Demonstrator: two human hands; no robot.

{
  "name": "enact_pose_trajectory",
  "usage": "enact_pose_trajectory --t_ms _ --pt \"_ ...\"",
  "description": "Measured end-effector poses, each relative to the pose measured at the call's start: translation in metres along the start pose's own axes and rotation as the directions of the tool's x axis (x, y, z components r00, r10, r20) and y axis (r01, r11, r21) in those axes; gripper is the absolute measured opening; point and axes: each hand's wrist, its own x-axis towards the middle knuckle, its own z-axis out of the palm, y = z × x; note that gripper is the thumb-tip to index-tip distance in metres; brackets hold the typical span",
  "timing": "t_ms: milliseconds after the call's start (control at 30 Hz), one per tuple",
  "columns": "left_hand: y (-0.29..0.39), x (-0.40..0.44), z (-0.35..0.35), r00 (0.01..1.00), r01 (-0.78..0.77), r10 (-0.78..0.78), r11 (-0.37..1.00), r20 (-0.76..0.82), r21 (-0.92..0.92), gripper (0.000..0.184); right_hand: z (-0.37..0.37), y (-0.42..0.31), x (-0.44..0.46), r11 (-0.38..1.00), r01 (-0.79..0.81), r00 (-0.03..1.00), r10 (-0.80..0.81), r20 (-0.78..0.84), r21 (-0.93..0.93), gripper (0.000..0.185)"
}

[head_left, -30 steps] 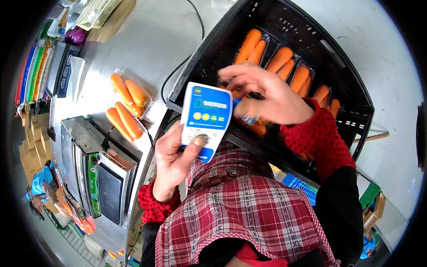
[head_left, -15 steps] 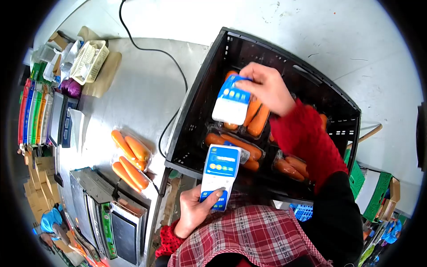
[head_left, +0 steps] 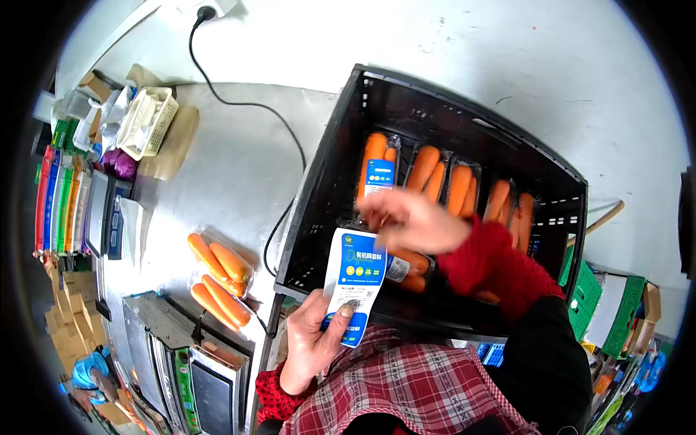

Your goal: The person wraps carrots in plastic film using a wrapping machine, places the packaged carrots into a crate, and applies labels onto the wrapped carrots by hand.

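In the head view my left hand [head_left: 317,341] grips a strip of blue-and-white printed labels [head_left: 357,264], thumb on its lower part. My right hand [head_left: 417,221] is over the black crate [head_left: 308,210], just above the strip's top end; its fingers are smeared by motion. Inside the crate, several clear-wrapped packs of carrots [head_left: 460,190] stand in a row, with more packs nearer me, partly hidden by my right hand and the strip. A blue-and-white label [head_left: 379,174] lies on the carrot pack at the row's left end.
Left of the crate, two wrapped carrot packs [head_left: 221,279] lie on the metal table [head_left: 239,152]. A black cable [head_left: 279,116] runs along the crate's left side. A cream basket [head_left: 148,123] and a scale-like device [head_left: 109,210] stand farther left. Green crates [head_left: 587,297] are at right.
My right hand has come down toward me, off the label it held over the left-end carrot pack. That label now lies on the pack. My left hand still holds the strip.
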Motion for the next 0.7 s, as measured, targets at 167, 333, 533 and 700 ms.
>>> enact_pose_trajectory --t_ms 167,333,533,700 --pt "0.014 0.017 0.008 0.906 -0.407 0.424 0.864 0.009 0.297 0.014 0.033 -0.041 -0.048 0.976 0.148 0.988 -0.14 0.066 -0.156 0.019" --pt "0.007 -0.004 0.03 0.981 0.105 -0.081 0.986 0.175 -0.13 0.019 0.013 -0.048 -0.061 0.875 0.253 0.93 -0.338 -0.146 -0.413 0.01" --pt "-0.001 -0.021 0.025 0.972 0.205 -0.175 0.957 0.155 -0.205 0.016 -0.126 0.102 -0.025 0.94 -0.127 0.784 -0.099 -0.612 -0.316 0.026" --pt "-0.002 -0.025 0.016 0.972 0.168 -0.125 0.961 0.198 -0.221 0.019 -0.108 0.135 -0.019 0.411 -0.45 0.802 -0.203 -0.561 -0.792 0.049"
